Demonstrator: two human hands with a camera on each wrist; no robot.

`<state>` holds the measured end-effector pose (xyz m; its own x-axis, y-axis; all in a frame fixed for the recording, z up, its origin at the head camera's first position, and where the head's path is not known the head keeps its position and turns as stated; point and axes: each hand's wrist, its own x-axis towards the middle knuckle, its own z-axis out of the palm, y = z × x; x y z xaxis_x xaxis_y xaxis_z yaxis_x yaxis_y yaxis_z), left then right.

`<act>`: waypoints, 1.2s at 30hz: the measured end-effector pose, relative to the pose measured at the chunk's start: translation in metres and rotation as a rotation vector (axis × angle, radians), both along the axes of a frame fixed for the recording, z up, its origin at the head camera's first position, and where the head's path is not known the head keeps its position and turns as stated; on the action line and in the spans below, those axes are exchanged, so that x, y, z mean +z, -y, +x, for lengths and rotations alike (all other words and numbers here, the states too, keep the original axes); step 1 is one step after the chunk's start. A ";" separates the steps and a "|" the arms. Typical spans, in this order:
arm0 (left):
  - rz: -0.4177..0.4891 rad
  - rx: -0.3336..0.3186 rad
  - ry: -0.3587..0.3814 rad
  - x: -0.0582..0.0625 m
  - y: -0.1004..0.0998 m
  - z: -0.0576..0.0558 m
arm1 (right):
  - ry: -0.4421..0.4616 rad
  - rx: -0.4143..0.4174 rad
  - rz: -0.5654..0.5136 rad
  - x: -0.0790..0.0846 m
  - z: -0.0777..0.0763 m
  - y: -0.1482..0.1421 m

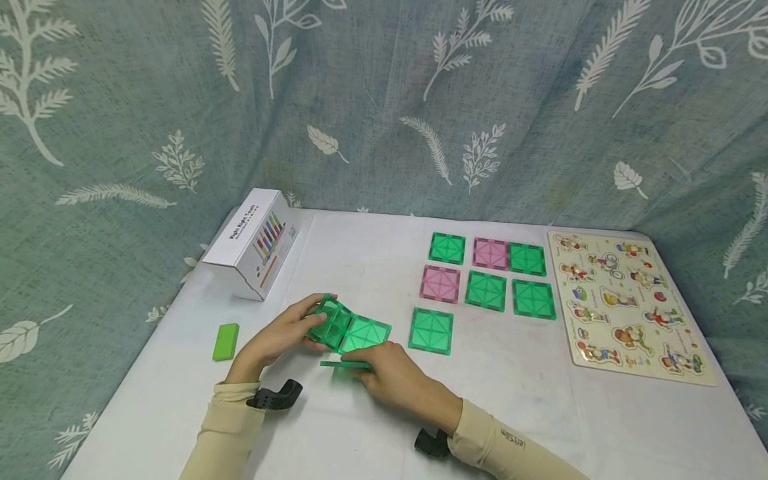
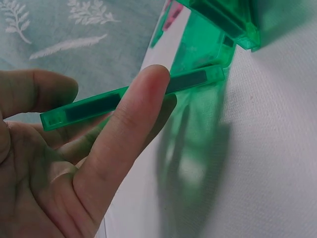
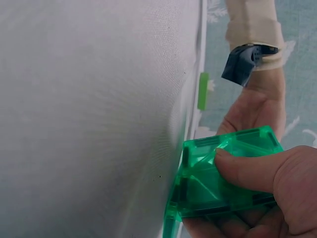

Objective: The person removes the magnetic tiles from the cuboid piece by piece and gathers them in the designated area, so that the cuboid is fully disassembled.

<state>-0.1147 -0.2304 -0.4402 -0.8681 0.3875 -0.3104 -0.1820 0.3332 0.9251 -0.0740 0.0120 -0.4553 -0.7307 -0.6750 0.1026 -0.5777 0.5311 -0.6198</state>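
My left hand (image 1: 282, 335) grips a translucent green square magnetic tile (image 1: 329, 325) that leans up from the white table. Its lower edge meets a second green tile (image 1: 367, 331) lying flat beside it. In front of these, my right hand (image 1: 393, 375) pinches another green tile (image 1: 332, 364), seen edge-on from the head. The right wrist view shows the thumb (image 3: 247, 171) across that tile's face and the other fingers behind it. In the left wrist view, the left hand's tile (image 2: 195, 80) appears edge-on between the fingers, dark magnet strips along its rim.
Right of the hands lies a loose green tile (image 1: 431, 331). Behind it are several green tiles (image 1: 486, 291) and two pink tiles (image 1: 440, 284). A picture puzzle board (image 1: 618, 320) lies at right. At left are a white box (image 1: 249, 233) and a lime-green block (image 1: 225, 342).
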 end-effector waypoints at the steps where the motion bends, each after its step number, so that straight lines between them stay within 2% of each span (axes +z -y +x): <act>1: -0.001 0.002 0.000 0.000 0.000 0.000 | -0.001 0.001 0.003 0.000 0.000 0.000; 18: -0.001 0.014 -0.001 -0.001 0.000 -0.002 | 0.031 0.018 -0.006 0.000 -0.004 -0.003; 28: 0.003 0.010 -0.021 -0.003 0.001 0.000 | 0.165 0.062 -0.074 0.001 -0.005 -0.011; 36: -0.062 0.041 -0.046 -0.005 0.000 0.000 | 0.239 0.082 -0.128 0.003 -0.004 -0.016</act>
<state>-0.1146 -0.2304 -0.4453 -0.8965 0.3330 -0.2922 -0.1543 0.3834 0.9106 -0.0780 0.0285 -0.4520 -0.6878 -0.7256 0.0220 -0.4448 0.3973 -0.8027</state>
